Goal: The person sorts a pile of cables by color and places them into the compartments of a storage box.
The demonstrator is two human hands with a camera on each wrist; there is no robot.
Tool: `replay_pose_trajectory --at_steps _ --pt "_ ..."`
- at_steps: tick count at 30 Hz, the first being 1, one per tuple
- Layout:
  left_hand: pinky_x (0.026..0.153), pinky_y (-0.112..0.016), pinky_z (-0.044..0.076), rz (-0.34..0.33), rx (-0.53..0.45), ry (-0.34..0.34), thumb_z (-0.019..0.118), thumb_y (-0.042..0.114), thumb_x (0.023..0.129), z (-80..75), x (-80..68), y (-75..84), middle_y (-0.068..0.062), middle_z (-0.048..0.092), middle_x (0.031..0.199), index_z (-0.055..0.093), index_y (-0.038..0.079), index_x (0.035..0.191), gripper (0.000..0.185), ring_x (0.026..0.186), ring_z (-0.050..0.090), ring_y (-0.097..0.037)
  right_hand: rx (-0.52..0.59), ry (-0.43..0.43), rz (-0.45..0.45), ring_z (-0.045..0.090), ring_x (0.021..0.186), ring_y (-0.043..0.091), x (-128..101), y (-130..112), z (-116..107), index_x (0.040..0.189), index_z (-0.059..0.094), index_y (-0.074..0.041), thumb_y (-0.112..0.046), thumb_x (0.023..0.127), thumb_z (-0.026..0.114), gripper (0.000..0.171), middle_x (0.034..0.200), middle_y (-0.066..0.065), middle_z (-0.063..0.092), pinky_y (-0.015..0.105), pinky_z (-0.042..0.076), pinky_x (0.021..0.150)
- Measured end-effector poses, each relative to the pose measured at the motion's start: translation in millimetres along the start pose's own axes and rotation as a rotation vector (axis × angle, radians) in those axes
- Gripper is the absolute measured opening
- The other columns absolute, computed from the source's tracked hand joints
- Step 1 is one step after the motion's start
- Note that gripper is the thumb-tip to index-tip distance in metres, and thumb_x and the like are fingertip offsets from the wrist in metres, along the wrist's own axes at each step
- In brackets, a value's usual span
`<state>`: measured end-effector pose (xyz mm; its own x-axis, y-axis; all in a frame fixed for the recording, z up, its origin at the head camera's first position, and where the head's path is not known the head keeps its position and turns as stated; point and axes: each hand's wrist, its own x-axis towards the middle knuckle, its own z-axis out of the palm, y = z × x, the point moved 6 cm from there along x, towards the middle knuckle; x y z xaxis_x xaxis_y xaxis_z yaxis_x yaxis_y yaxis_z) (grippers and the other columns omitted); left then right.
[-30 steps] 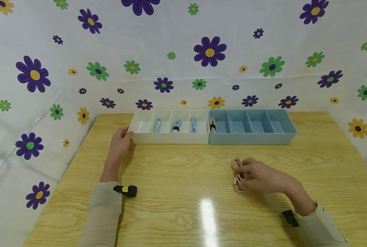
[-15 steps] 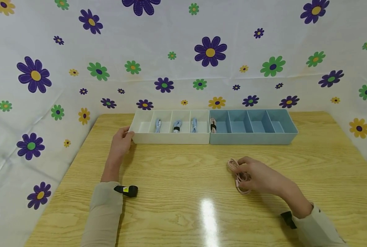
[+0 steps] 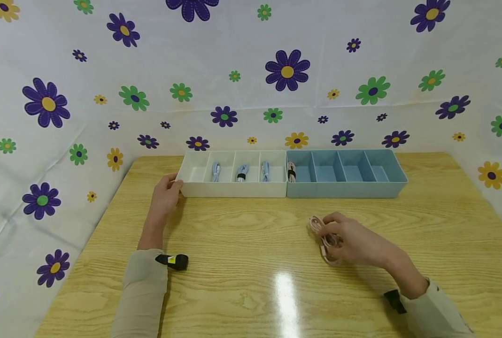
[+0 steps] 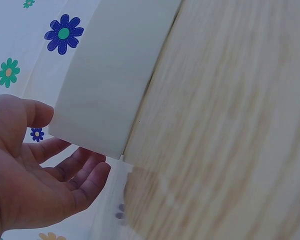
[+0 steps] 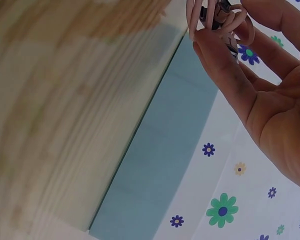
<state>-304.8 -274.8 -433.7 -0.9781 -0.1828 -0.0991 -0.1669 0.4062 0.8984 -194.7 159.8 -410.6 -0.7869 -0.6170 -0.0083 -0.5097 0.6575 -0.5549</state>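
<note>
Shifted slightly toward 9 o'clock since a second ago, the coiled pink cable (image 3: 324,237) sits on the wooden table (image 3: 242,234), pinched by curled fingers of the right hand (image 3: 352,241). At 12 o'clock stands the blue tray (image 3: 345,173), a pink cable in its leftmost compartment. Left hand (image 3: 164,197), fingers relaxed, touches the white tray (image 3: 234,188) corner at 10 o'clock.
</note>
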Motion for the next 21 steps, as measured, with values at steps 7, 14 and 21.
replay_pose_trajectory --at_steps 7,14,21 --pt "0.081 -0.035 0.041 0.007 0.002 0.004 0.039 0.033 0.106 0.3 -1.0 0.5 -0.023 0.046 0.139 0.036 0.005 0.152 0.053 0.108 0.048 -0.032 0.068 0.028 0.028 0.059 0.108 0.031 -2.3 6.9 -5.4 0.116 0.072 -0.005 -0.003 0.087 0.07 0.03 0.132 0.023 0.053 0.033 0.054 0.077" --pt "0.079 -0.034 0.041 -0.003 0.012 0.012 0.039 0.033 0.106 0.2 -1.2 0.1 -0.022 0.047 0.137 0.037 0.006 0.151 0.053 0.105 0.047 -0.03 0.129 0.057 0.016 0.057 0.11 0.032 -3.8 8.6 -12.3 0.117 0.072 -0.003 -0.003 0.087 0.07 0.03 0.13 0.021 0.054 0.029 0.052 0.073" --pt "0.082 -0.035 0.041 -0.015 0.012 0.017 0.039 0.036 0.106 0.6 -1.0 -1.9 -0.021 0.046 0.138 0.037 0.007 0.152 0.054 0.109 0.046 -0.03 0.315 0.049 0.006 0.055 0.112 0.034 -8.5 9.6 -20.0 0.122 0.07 -0.004 -0.008 0.09 0.071 0.032 0.136 0.021 0.051 0.028 0.056 0.071"
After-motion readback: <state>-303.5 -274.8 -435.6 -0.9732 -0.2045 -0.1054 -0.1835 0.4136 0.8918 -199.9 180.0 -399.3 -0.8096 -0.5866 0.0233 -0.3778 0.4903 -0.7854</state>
